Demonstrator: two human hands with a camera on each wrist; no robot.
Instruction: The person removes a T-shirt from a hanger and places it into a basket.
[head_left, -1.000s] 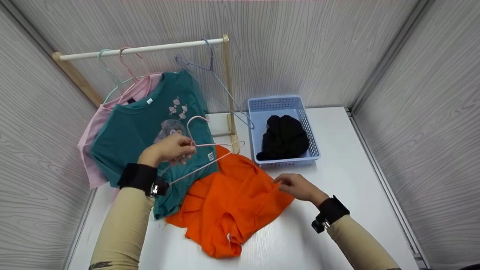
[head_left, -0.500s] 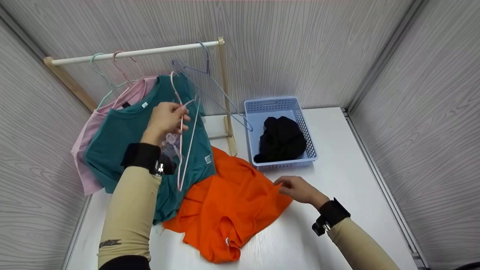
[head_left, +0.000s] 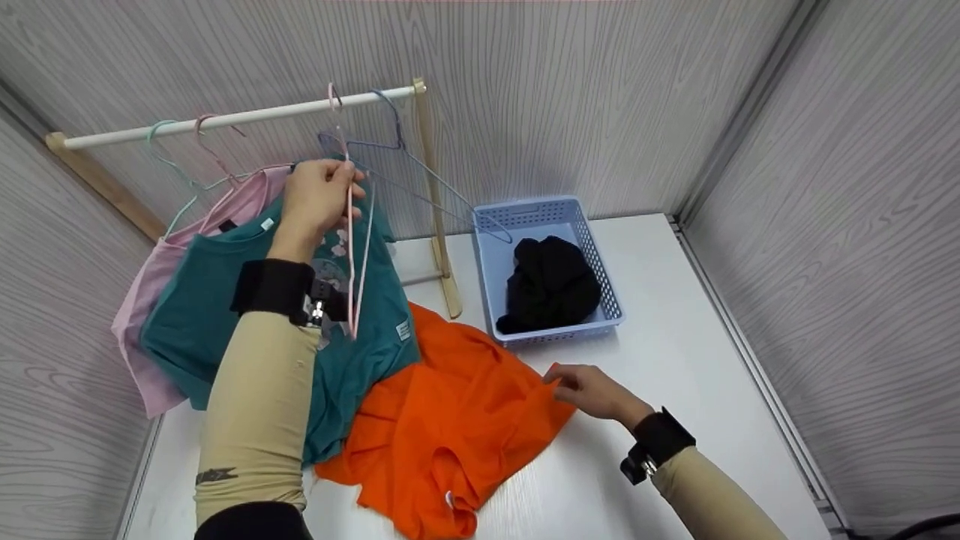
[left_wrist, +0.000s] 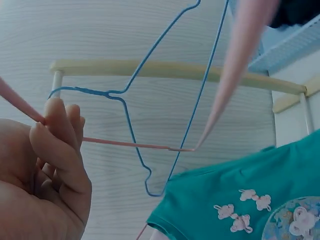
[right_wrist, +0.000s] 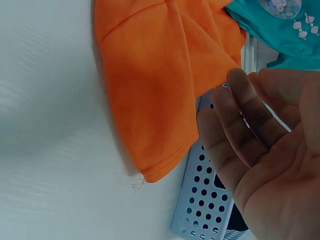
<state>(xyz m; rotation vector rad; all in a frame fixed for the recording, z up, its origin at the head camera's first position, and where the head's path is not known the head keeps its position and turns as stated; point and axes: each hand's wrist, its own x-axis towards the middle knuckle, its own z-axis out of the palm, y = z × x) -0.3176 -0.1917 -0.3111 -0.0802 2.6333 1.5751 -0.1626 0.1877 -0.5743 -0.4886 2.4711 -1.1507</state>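
Fingertips [head_left: 559, 373] of the right hand [head_left: 592, 391] lie loosely bent at the near right corner of the orange shirt [head_left: 450, 427]. From the head view they seem to rest on the hem, most likely to keep the cloth from sliding. The right wrist view shows the fingers relaxed and slightly apart, with nothing gripped between them. The shirt is spread flat on the near middle of the white table [head_left: 675, 337], its long axis running from near left towards far right.

Further back, the left hand [head_left: 315, 199] is raised, fingers closed round the wire of the pink hanger [head_left: 351, 247]. The grip sits high on the hanger, just below the neck. That looks chosen so the hook [head_left: 331, 96] can reach the white rail [head_left: 225, 120], which it meets or nearly meets. I cannot tell whether it is over the rail. The hanger's long axis stands close to upright, hook up and far, the wide end pointing down and near.

Just right of it an empty blue hanger [head_left: 420, 172] hangs from the rail. To the left, a teal shirt [head_left: 247, 300] and a pink shirt [head_left: 157, 300] hang there too, their hems draped onto the table. On the far right of the table sits a blue basket [head_left: 600, 262] holding a black garment [head_left: 551, 285].
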